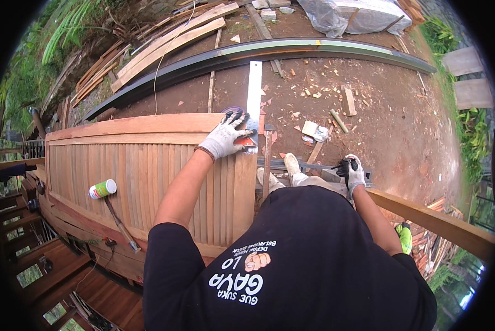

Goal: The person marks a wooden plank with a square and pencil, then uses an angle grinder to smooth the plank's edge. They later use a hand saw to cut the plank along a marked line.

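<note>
My left hand (225,138), in a white glove with dark fingertips, lies with fingers spread on a flat metal ruler (254,91). The ruler sits across the top right corner of a slatted wooden door panel (148,165), and its far end sticks out past the panel's edge. An orange-red patch shows under my fingertips, and a round purple-rimmed object (232,109) is partly hidden behind the hand. Off to the right, clear of the panel, my gloved right hand (355,172) hangs low with its fingers curled; whatever it may hold is too small to make out.
On the panel lie a white-and-green can (102,188) and a wooden-handled tool (120,225). Beyond, a long dark beam (280,49) crosses the dirt ground, with stacked planks (170,47) and wood scraps around. A wooden rail (435,220) runs at right.
</note>
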Motion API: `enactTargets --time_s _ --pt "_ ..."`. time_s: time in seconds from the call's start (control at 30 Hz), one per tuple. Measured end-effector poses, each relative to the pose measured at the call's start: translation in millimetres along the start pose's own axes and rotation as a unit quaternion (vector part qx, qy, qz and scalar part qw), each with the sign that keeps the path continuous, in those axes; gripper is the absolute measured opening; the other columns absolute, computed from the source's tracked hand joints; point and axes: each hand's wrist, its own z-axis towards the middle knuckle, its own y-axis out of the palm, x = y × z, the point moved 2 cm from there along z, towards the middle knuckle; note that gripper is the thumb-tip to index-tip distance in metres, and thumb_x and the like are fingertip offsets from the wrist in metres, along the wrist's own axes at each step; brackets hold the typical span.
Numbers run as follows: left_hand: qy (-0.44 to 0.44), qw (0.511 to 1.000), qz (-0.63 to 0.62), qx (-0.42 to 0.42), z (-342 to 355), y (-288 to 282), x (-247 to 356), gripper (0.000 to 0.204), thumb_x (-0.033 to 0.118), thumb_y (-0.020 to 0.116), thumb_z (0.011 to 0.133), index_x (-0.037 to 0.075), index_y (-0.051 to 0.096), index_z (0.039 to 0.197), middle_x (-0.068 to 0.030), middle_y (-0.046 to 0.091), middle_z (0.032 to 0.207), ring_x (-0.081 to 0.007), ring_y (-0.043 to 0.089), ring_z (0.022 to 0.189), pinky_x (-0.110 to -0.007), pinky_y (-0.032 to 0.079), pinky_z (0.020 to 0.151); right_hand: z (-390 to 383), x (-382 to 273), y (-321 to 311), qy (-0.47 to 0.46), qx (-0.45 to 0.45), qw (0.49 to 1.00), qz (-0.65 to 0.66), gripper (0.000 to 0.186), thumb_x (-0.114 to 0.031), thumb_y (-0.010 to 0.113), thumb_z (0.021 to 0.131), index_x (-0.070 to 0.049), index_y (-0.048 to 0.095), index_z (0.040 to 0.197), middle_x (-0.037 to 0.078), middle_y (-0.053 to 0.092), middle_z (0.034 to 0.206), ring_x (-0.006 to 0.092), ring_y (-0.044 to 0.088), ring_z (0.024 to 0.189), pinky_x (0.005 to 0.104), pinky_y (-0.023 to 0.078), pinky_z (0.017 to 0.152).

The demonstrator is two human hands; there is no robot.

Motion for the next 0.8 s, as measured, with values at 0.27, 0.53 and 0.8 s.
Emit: enactTargets --time_s 0.27,0.53,0.8 --pt "-0.006 1.000 0.010 0.018 -1.5 6.6 -4.7 0.050 0.036 0.071 0.084 0.030 0.064 0.133 -0.0112 0.032 0.160 -0.0323 0.020 0.151 -0.047 0.020 0.123 -13.4 -193.5 124.2 -0.085 -0.207 0.965 0.137 0.025 -0.007 0.056 0.099 0.003 0.061 0.121 0.011 0.071 0.102 0.0175 0.070 0.086 0.0312 0.058 0.079" --pt "-0.028 0.999 -0.012 0.023 0.0 4.9 -2.7 0.049 0.038 0.072 0.082 0.031 0.066 0.130 -0.0096 0.032 0.160 -0.0329 0.021 0.150 -0.047 0.020 0.123 5.9 -231.0 197.7 -0.236 -0.172 0.949 -0.117 0.025 -0.020 0.060 0.094 -0.008 0.068 0.114 0.014 0.072 0.105 0.0285 0.068 0.094 0.0369 0.053 0.084" --pt "-0.026 1.000 -0.012 0.013 0.4 3.3 -2.6 0.046 0.040 0.069 0.085 0.031 0.066 0.130 -0.0101 0.033 0.160 -0.0335 0.022 0.150 -0.048 0.016 0.123 4.5 -238.8 201.4 -0.279 -0.168 0.927 -0.185 0.030 -0.021 0.055 0.095 -0.011 0.067 0.121 0.015 0.070 0.113 0.0342 0.066 0.103 0.0395 0.052 0.089"
